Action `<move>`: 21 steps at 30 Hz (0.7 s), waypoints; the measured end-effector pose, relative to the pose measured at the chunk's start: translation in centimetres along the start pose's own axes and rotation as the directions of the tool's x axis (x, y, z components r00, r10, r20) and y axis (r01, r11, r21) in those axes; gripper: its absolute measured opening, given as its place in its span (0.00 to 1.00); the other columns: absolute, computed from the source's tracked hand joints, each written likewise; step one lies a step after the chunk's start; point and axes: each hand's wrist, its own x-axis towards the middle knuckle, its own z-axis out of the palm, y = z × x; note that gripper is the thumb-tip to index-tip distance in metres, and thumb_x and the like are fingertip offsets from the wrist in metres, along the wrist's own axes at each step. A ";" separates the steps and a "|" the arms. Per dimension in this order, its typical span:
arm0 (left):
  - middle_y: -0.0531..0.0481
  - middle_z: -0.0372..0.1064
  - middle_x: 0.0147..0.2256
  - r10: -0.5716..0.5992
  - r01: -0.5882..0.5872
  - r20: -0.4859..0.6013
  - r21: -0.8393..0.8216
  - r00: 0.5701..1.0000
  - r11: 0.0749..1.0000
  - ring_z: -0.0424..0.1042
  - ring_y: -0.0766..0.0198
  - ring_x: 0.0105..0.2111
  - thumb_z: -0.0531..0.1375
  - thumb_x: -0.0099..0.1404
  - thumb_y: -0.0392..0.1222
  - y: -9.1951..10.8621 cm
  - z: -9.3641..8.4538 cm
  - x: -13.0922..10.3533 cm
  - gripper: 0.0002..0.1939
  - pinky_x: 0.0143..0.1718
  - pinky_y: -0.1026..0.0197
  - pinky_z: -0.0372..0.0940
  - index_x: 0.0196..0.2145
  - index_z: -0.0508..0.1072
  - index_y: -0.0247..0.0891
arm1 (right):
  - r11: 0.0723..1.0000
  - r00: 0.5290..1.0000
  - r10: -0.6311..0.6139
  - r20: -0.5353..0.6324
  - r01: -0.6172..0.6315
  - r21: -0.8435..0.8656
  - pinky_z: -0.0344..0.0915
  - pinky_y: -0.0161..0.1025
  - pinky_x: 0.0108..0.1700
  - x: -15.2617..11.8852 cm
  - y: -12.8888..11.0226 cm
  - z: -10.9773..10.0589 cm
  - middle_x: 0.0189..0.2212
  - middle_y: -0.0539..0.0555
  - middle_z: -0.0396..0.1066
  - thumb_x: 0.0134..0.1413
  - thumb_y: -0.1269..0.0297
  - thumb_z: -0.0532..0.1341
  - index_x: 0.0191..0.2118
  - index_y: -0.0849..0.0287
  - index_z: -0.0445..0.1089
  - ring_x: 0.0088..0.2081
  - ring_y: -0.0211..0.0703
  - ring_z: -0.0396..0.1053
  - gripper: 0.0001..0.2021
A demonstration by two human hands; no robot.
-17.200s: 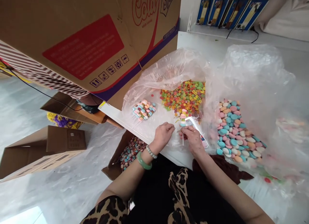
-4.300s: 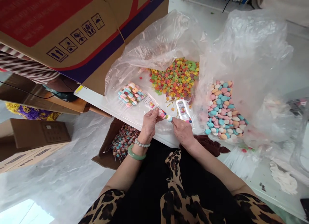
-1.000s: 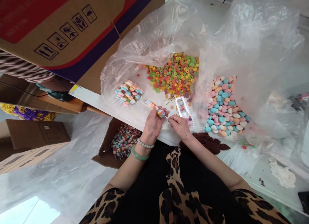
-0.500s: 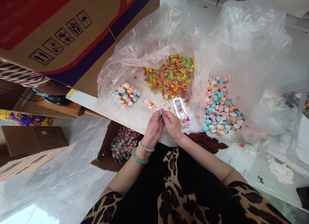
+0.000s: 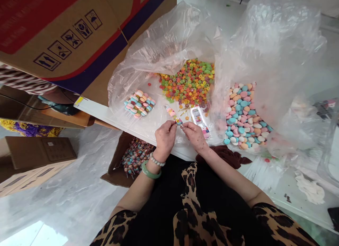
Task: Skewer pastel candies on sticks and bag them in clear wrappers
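A wrapped candy skewer (image 5: 172,114) in clear film points away from me over the table. My left hand (image 5: 166,136) pinches its near end from the left. On the other side, my right hand (image 5: 194,136) has its fingers closed at the same end, by the short white stick. Just beyond my right hand lie a printed label packet (image 5: 199,119) and gold twist ties (image 5: 184,112). Assembled candy skewers (image 5: 139,104) rest in a group to the left. Colourful ring candies (image 5: 189,82) form a pile behind, and pastel oval candies (image 5: 242,115) lie to the right.
A large cardboard box (image 5: 106,59) stands at the back left. Below the table edge, an open carton (image 5: 116,168) holds many wrapped skewers. A brown cloth (image 5: 227,157), white sticks (image 5: 265,172) and crumpled white gloves (image 5: 309,187) lie at the near right. A person's foot shows at left.
My hands have moved slightly apart, showing the skewer's near end and stick between them. The skewer now points more steeply away from me and sits a little farther right.
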 end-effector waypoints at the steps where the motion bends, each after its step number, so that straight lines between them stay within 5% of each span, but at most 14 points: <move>1: 0.53 0.71 0.26 -0.001 0.001 0.026 -0.005 1.000 1.000 0.66 0.64 0.28 0.65 0.58 0.39 0.1 -0.1 0.0 0.01 0.34 0.64 0.58 0.29 0.78 0.43 | 1.000 1.000 -0.008 0.013 0.008 -0.022 0.50 0.35 0.22 0.0 0.0 -0.1 0.16 0.42 0.55 0.49 0.55 0.61 0.29 0.55 0.69 0.19 0.34 0.52 0.09; 5: 0.53 0.69 0.25 -0.037 0.049 0.154 -0.073 0.987 0.996 0.64 0.64 0.27 0.63 0.60 0.40 0.3 0.1 -0.2 0.04 0.32 0.63 0.58 0.28 0.78 0.42 | 0.997 0.997 -0.011 0.077 0.016 -0.073 0.52 0.35 0.23 -0.1 -0.3 -0.7 0.15 0.43 0.58 0.50 0.52 0.60 0.27 0.54 0.65 0.18 0.35 0.53 0.11; 8: 0.53 0.66 0.24 -0.026 0.053 0.198 -0.132 0.980 0.990 0.62 0.63 0.27 0.65 0.58 0.39 0.7 0.5 -0.8 0.05 0.33 0.63 0.57 0.25 0.76 0.42 | 0.978 0.999 -0.054 0.009 0.055 -0.203 0.53 0.35 0.26 0.0 -0.4 -0.9 0.16 0.44 0.58 0.51 0.54 0.59 0.23 0.54 0.63 0.21 0.37 0.56 0.12; 15: 0.53 0.65 0.25 -0.039 0.061 0.119 -0.186 0.992 0.981 0.62 0.64 0.28 0.65 0.59 0.39 0.5 1.4 -2.5 0.04 0.35 0.63 0.58 0.26 0.75 0.41 | 0.802 0.963 -0.205 -0.173 0.064 -0.594 0.52 0.36 0.30 0.2 -0.5 -0.2 0.18 0.47 0.61 0.54 0.57 0.57 0.20 0.55 0.61 0.25 0.38 0.59 0.14; 18: 0.55 0.64 0.24 -0.159 0.203 0.160 -0.313 0.974 0.928 0.60 0.68 0.23 0.66 0.60 0.47 0.3 1.6 -2.5 0.10 0.27 0.64 0.57 0.28 0.72 0.40 | 0.862 0.968 -0.216 -0.125 0.129 -0.489 0.55 0.35 0.31 0.0 -0.3 -0.3 0.20 0.47 0.63 0.57 0.56 0.56 0.22 0.55 0.63 0.26 0.38 0.62 0.14; 21: 0.52 0.68 0.27 -0.327 0.422 0.286 -0.393 0.901 0.817 0.64 0.70 0.21 0.65 0.58 0.57 0.4 1.3 -1.9 0.18 0.23 0.65 0.55 0.32 0.73 0.38 | 0.861 0.951 -0.301 -0.071 0.239 -0.450 0.61 0.36 0.35 -0.5 -0.2 -0.7 0.26 0.49 0.70 0.60 0.57 0.54 0.30 0.54 0.69 0.30 0.40 0.67 0.12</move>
